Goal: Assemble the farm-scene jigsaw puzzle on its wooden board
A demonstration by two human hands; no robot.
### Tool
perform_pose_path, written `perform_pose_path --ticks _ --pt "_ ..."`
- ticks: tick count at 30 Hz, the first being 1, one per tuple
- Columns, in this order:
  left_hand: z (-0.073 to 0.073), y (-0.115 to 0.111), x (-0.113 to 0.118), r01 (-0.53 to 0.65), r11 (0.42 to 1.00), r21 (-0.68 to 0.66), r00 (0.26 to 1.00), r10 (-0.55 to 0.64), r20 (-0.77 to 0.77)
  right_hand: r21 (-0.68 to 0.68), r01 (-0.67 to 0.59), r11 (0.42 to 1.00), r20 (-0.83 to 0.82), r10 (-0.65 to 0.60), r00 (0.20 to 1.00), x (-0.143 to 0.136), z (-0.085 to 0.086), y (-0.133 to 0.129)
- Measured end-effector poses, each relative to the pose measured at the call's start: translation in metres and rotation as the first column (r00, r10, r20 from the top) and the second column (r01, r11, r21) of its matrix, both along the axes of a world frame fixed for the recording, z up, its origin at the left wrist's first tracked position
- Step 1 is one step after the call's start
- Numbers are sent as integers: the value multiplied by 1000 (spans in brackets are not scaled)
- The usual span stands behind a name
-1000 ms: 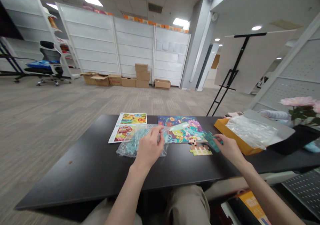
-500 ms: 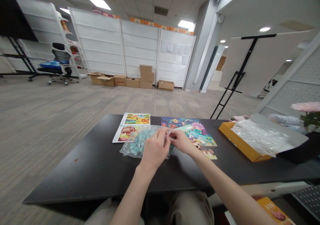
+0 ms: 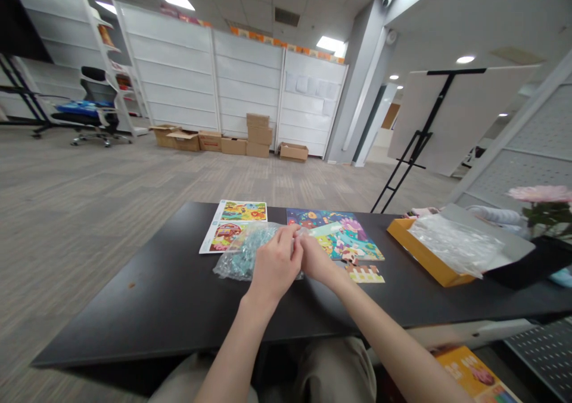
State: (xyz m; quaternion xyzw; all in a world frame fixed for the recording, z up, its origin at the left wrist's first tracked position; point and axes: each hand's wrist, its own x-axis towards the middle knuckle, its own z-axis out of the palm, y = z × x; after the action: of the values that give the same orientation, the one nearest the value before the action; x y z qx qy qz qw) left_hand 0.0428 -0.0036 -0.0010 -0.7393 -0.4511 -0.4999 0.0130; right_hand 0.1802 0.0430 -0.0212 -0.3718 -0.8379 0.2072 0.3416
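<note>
A clear plastic bag (image 3: 243, 257) with light teal pieces inside lies on the dark table. My left hand (image 3: 277, 260) is closed on the bag's right end. Close against it, my right hand (image 3: 315, 259) is closed on the same gathered plastic; its fingertips are partly hidden. Behind the bag on the left is a white sheet (image 3: 213, 239) with two colourful pictures. A colourful illustrated board (image 3: 366, 242) lies behind my right hand, with a pale green strip across it. Joined puzzle pieces (image 3: 366, 273) sit at the board's near edge.
On the right of the table (image 3: 156, 295) stands a yellow box (image 3: 429, 260) full of clear plastic, beside a dark pot (image 3: 531, 259) with pink flowers. A small brown scrap (image 3: 131, 285) lies at the left. An orange box (image 3: 473, 373) is below the table's right side.
My right hand has turned and come closer against my left hand, its fingers now more folded. The puzzle pieces by my right wrist show more fully. The view has shifted slightly.
</note>
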Motion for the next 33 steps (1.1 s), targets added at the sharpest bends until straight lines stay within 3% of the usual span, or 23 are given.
perform_pose_path --ticks 3,6,9,11,13,17,26,33 --pt "-2 0 -1 -6 1000 3 1000 6 0 69 77 995 130 -85 988 35 11 -27" --pt "-3 -1 -1 -8 1000 2 1000 8 -11 17 262 965 244 -258 935 90 14 -49" --pt "-3 -1 0 0 1000 -10 1000 0 -12 -54 437 898 323 -399 858 149 14 -61" --pt "-3 -1 1 -2 1000 -11 1000 2 -10 -84 475 876 395 -408 823 179 15 -67" --pt "-4 0 3 -12 1000 -5 1000 12 -12 -113 420 900 432 -336 837 198 16 -70" --pt "-4 1 6 -15 1000 -13 1000 15 -23 -111 242 964 444 -169 880 204 12 -71" --pt "-7 4 8 11 1000 -16 999 -11 -46 199 81 977 573 -182 799 197 -7 -72" --pt "-5 4 5 22 1000 -16 999 -22 -37 258 153 954 570 -278 774 214 -1 -71"
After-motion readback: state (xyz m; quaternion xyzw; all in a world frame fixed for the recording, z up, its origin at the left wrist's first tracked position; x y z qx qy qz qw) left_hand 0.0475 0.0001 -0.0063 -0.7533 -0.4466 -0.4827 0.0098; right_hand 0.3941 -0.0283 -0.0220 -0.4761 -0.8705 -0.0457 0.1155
